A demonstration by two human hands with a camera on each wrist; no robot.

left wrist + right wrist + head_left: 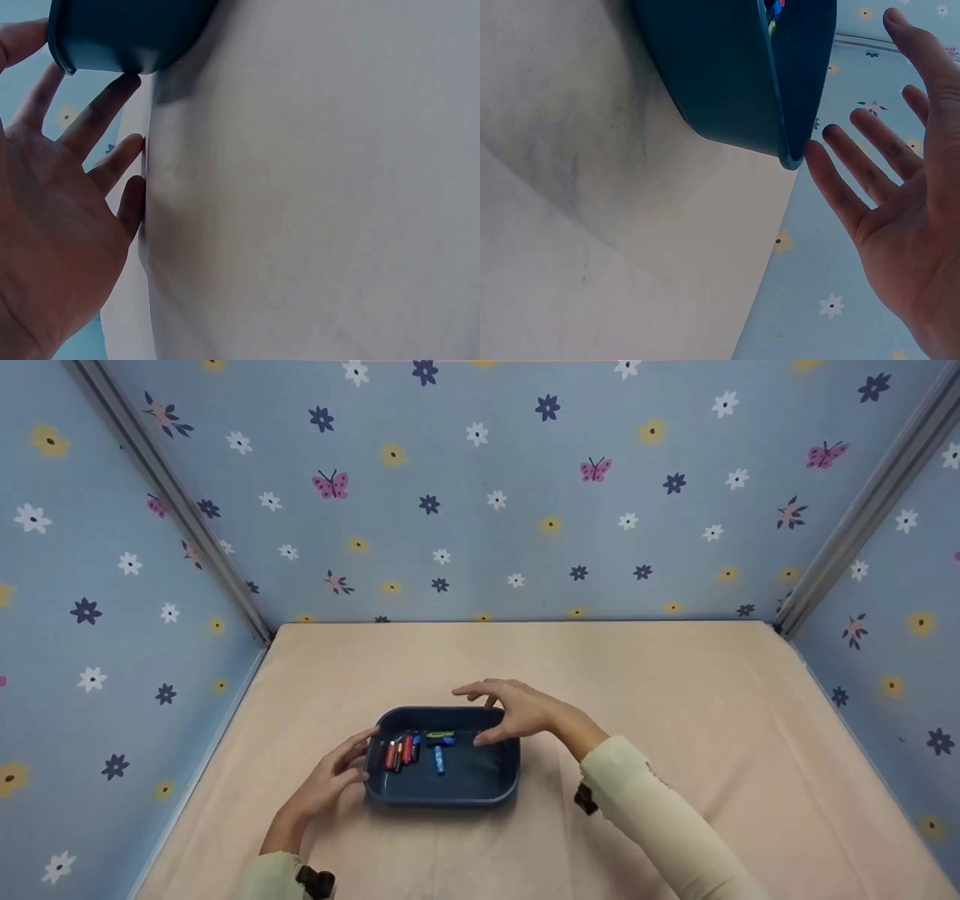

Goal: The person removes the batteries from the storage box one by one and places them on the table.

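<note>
**Two spread hands at a blue tray of batteries**

While both cream sleeves enter from the bottom edge of the head view, the nearest things are two dark wrist-worn devices, one on each forearm, low in the frame. Just beyond them one dark blue tray (pixel 442 791) sits in the lower middle of the picture. The left hand (pixel 330 780) lies at the tray's left side with its fingers straight and spread; in the left wrist view a fingertip touches the tray's lower edge at the upper left of that frame. The right hand (pixel 517 712) arches over the tray's far right corner, fingers spread and relaxed, gripping nothing; the right wrist view shows its fingertips just beside the rim.

Inside the tray lie small batteries (pixel 416 748): about three red ones in a cluster on the left, one blue one lying lengthwise in the middle, and one green-and-blue one across its far end. The exact count of the red cluster is hard to make out.

The tray rests on one beige cloth-covered table (pixel 675 720). Beyond it stand three light blue walls (pixel 525 510) printed with flowers and butterflies, joined by two grey corner posts.

The wrist views cut off most of the tray, and its contents are nearly hidden there.
</note>
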